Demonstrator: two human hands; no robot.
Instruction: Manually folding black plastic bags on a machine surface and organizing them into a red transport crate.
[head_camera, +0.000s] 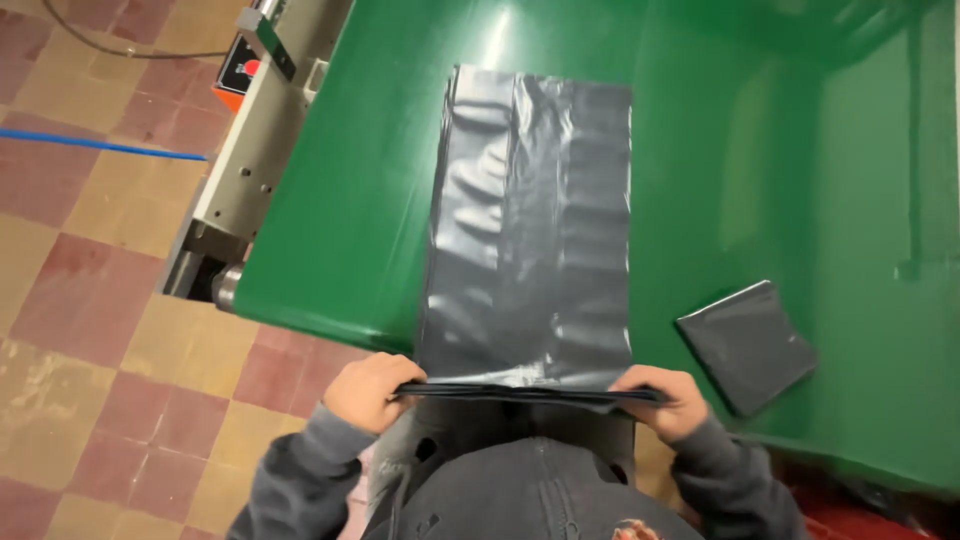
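**Grey plastic bag held flat at the near edge of a green table**

Seen from above, over a dark cap (545, 490) and grey sleeves (300, 470). Both hands closed on the near end of a long grey plastic bag (530, 230). Left hand (370, 390) pinching the left corner, fingers curled over the top of the folded edge. Right hand (668, 400) gripping the right corner the same way, thumb side tucked under the plastic. Near edge of the bag doubled over into a thin dark band running straight between the two hands, just off the table's front rim.

Rest of the bag stretched away from the body, lying flat on the glossy green table (380, 200), wrinkled and shiny, with a lengthwise crease left of centre. Far end squared off, well short of the table's back.

To the right, well apart from the long bag, a small folded grey packet (748, 345) lying on the green surface, turned at an angle, near the right hand but not touching it.

At the table's left end, a pale metal machine frame (250, 160) with an orange patch near the top. Below it, a floor (90, 300) of worn red and tan tiles, crossed by a blue line (100, 146) and a dark cable (110, 48).
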